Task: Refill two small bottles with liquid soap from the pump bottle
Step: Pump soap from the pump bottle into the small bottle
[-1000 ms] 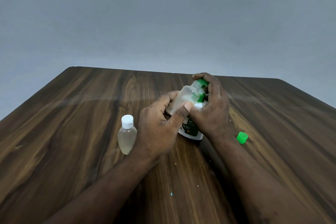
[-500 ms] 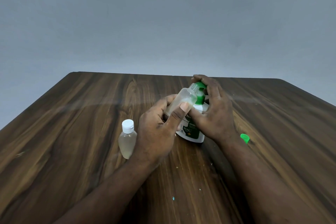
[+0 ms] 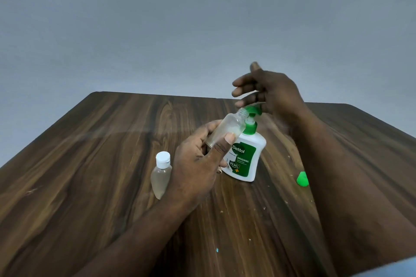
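Table (image 3: 90,164): dark brown wood-grain top, smooth, faintly glossy, strewn with pale crumbs (image 3: 264,208) and one tiny teal speck (image 3: 217,249) at the near side. Pump bottle (image 3: 245,159): white plastic, rounded shoulders, green printed label reading "Dettol Original", upright at the table's centre; green collar and green pump head (image 3: 253,110) with the spout pointing left. Open small bottle (image 3: 227,129): clear frosted plastic, oval body, threaded neck uncapped, a little pale liquid inside, tilted with its mouth up against the spout. Left hand (image 3: 195,168): curled round this bottle's lower body, thumb pressed on the front face. Right hand (image 3: 270,94): raised above and just right of the pump head, fingers loosely extended and spread, holding nothing; motion-blurred, so contact with the pump cannot be judged. Capped small bottle (image 3: 161,175): same clear plastic, white flip cap (image 3: 163,159), pale liquid inside, standing just left of the left wrist. Green cap (image 3: 302,179): small, round, ribbed plastic, lying on the table to the right, partly behind the right forearm. Wall (image 3: 157,29): plain matt grey, beyond the far edge.
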